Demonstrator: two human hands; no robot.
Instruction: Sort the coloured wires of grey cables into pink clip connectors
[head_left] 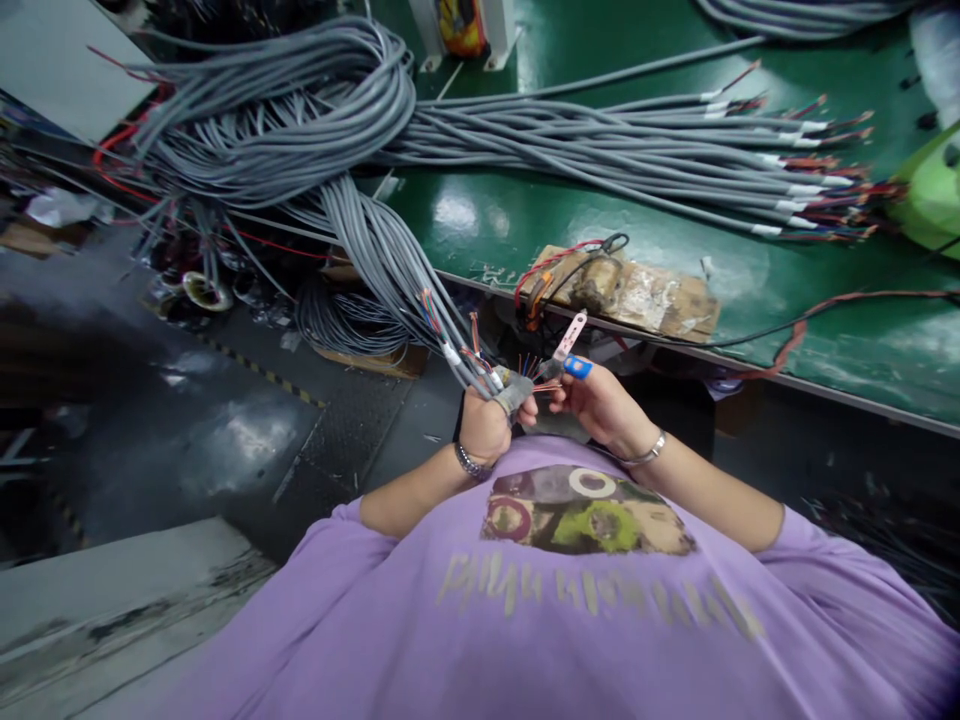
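My left hand (487, 422) is closed around the ends of several grey cables (390, 270) that hang down from the green bench (675, 250). Thin coloured wires (525, 368) fan out from the cable ends above my fist. My right hand (600, 400) is closed on a small tool with a pinkish handle (568, 338), its tip close to the coloured wires. A blue tape or cap (577, 367) covers a fingertip of my right hand. Both wrists wear metal bands.
A big coil of grey cables (277, 110) lies at the bench's left end. More stripped grey cables (675, 150) stretch right across the bench. A worn wooden block (645, 295) with red and black wires sits at the bench edge. A green object (934, 190) stands far right.
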